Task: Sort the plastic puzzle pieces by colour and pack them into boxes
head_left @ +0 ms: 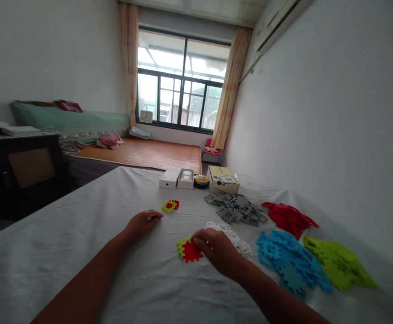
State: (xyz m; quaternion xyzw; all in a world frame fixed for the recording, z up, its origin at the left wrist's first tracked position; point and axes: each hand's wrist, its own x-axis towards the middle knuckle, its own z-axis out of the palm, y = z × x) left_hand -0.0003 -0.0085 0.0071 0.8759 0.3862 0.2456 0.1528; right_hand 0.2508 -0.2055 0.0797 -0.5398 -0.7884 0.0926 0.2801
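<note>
My right hand (218,249) pinches the upper right edge of a flat red square interlocking building piece (192,252). Beneath it, a yellow-green piece (180,248) shows along the left side; whether the two are joined I cannot tell. My left hand (145,223) rests on the white cloth with its fingers curled in and nothing visible in them. Just beyond its fingertips lies a small set of yellow-green and red pieces (169,206). White openwork pieces (232,236) lie partly hidden behind my right hand.
Piles of grey (238,209), red (289,218), blue (289,258) and lime green pieces (340,261) spread along the right. At the table's far edge stand a white box (169,178), an open box (185,179), a round tin (201,181) and a yellow carton (223,180).
</note>
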